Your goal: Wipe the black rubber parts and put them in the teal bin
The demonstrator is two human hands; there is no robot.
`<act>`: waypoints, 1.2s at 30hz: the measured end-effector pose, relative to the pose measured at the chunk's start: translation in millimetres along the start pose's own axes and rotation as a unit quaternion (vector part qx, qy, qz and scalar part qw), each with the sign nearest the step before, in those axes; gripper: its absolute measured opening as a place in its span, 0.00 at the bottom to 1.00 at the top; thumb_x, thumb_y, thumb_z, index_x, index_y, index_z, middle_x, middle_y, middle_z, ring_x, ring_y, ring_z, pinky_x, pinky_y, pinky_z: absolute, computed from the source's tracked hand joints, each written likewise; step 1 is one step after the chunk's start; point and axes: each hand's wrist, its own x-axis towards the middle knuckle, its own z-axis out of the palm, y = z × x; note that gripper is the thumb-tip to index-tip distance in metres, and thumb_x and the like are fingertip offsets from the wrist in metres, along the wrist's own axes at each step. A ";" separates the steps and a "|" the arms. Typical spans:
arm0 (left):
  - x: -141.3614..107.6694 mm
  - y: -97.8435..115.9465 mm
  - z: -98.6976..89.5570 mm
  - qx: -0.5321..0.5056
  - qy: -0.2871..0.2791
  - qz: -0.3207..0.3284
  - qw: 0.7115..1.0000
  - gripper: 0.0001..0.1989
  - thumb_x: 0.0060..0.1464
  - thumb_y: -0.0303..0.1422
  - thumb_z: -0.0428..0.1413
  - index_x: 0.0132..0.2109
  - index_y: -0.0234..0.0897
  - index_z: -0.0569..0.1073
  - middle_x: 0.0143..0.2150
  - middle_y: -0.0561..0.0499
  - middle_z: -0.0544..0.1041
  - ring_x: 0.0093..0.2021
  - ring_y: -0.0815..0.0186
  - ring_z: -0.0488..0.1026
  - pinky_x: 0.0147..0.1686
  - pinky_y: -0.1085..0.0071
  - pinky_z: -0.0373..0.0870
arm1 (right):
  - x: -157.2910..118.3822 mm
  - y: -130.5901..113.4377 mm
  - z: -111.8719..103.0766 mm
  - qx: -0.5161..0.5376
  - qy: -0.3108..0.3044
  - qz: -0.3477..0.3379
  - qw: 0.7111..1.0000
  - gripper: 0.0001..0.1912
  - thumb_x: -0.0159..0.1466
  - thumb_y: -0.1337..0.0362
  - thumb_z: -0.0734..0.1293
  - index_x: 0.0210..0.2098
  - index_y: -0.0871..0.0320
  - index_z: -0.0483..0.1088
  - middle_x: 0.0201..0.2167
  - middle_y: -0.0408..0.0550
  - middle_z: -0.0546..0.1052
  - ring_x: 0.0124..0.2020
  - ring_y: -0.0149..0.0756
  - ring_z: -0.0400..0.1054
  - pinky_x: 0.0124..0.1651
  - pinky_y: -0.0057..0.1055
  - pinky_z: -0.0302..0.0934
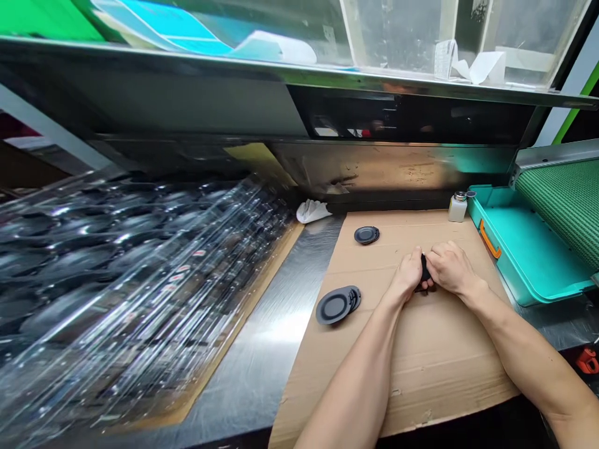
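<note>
Over the right half of a brown cardboard sheet (440, 349), my left hand (408, 274) and my right hand (448, 267) are close together, fingers closed on one small black part (425, 268) between them. Much of that part is hidden by the fingers. To the left, a fanned stack of dark oval pieces (334, 305) lies on the cardboard. Farther back is a smaller group of dark oval pieces (366, 234). Neither group is touched by a hand.
Stacked clear plastic trays with dark pieces (154, 268) fill the left side. At the back right stand a small white bottle (457, 207) and a teal bin (528, 249), beside a green conveyor belt (566, 199). A crumpled white cloth (312, 211) lies behind.
</note>
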 end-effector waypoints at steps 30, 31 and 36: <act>11.5 -1.9 4.2 -0.388 -0.055 -0.038 0.919 0.21 0.68 0.43 0.46 0.32 0.36 0.73 0.26 0.50 0.75 0.28 0.65 0.76 0.27 0.73 0.71 | -0.7 -15.4 27.9 0.276 0.195 0.110 0.935 0.11 0.72 0.63 0.59 0.41 0.56 0.74 0.39 0.50 0.76 0.41 0.38 0.71 0.45 0.31 0.64; 11.2 -2.9 4.4 -0.385 -0.050 -0.040 0.921 0.22 0.68 0.45 0.47 0.32 0.35 0.73 0.27 0.49 0.76 0.31 0.63 0.77 0.30 0.72 0.73 | -1.0 -17.1 29.4 0.279 0.180 0.096 0.938 0.11 0.72 0.64 0.59 0.40 0.56 0.73 0.39 0.50 0.76 0.41 0.38 0.71 0.45 0.31 0.64; 12.3 -7.6 3.1 -0.370 -0.039 -0.048 0.927 0.23 0.64 0.50 0.51 0.31 0.35 0.74 0.31 0.46 0.79 0.42 0.58 0.79 0.45 0.66 0.75 | -1.8 -19.3 28.2 0.229 0.140 0.082 0.960 0.11 0.72 0.66 0.58 0.38 0.56 0.72 0.37 0.50 0.75 0.39 0.39 0.69 0.43 0.31 0.62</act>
